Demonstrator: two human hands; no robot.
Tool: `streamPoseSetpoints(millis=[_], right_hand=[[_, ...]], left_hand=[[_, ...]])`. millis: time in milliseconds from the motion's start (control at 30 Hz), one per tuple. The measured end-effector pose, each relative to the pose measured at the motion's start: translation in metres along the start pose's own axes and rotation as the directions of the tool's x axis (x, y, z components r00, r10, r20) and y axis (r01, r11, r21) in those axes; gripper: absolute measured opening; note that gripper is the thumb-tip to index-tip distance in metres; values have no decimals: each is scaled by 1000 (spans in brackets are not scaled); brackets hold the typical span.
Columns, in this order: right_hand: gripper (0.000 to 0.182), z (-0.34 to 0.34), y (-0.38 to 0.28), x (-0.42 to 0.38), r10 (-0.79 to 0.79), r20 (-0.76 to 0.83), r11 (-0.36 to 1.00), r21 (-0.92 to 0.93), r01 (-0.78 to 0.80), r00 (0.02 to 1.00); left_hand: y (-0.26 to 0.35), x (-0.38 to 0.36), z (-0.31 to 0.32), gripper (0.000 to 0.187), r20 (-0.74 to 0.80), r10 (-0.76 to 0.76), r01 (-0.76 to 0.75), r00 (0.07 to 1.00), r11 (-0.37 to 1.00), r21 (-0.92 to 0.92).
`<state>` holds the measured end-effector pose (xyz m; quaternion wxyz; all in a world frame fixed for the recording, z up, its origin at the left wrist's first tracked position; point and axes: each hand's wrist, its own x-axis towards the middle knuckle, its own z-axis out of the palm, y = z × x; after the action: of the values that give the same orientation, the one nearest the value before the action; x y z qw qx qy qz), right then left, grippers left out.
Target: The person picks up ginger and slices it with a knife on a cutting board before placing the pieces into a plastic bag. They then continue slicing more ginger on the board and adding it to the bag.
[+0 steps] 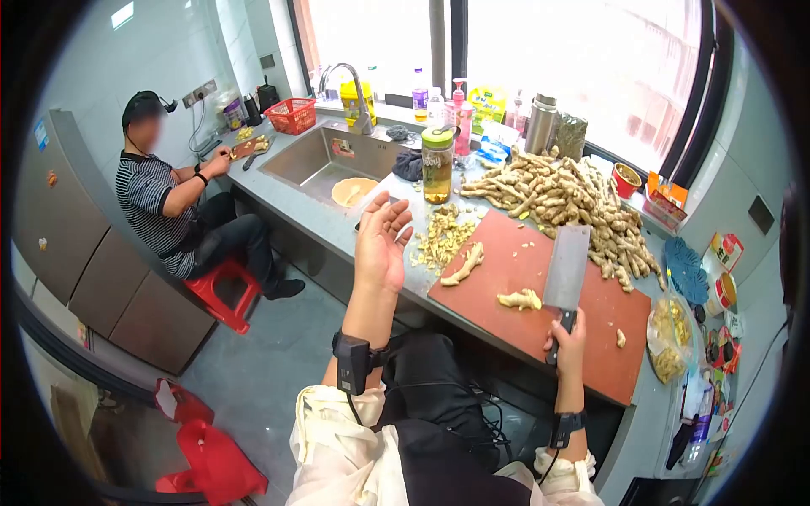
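My right hand (570, 344) grips the black handle of a cleaver (567, 266), its broad blade pointing away from me over the reddish-brown cutting board (494, 325). Just left of the blade lies a piece of ginger (520, 299), and a longer ginger root (463, 265) rests near the board's left side. Raised in front of the counter edge, my left hand (385, 240) is palm up with fingers loosely apart and nothing in it. Cut ginger bits (444, 236) are heaped beside the board. A large pile of whole ginger (565, 198) sits behind it.
A lidded jar of tea (437, 169) stands behind the cut bits, near the steel sink (314, 169). A bag of ginger (671, 333) lies at the right. Leftward, another person (173, 185) sits on a red stool (226, 291), hands at a small board.
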<state>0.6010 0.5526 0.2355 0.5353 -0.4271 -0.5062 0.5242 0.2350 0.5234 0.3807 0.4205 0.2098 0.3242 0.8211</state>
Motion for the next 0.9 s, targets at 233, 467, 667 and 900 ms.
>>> streamPoseSetpoints(millis=[233, 467, 667, 900], right_hand=[[39, 9, -13, -4, 72, -34, 997, -32, -73, 997], [38, 15, -20, -7, 80, -97, 992, -87, -89, 992], [40, 17, -20, -7, 68, -130, 995, -70, -77, 989], [49, 22, -22, -9, 57, -227, 997, -43, -68, 972]], left_hand=[[-61, 83, 26, 36, 17, -126, 128, 992, 986, -111], [-152, 67, 39, 31, 68, -383, 385, 921, 923, -17], [-200, 20, 20, 22, 558, -361, 18, 747, 850, 526], [-191, 8, 9, 27, 782, -254, -607, 570, 512, 608]])
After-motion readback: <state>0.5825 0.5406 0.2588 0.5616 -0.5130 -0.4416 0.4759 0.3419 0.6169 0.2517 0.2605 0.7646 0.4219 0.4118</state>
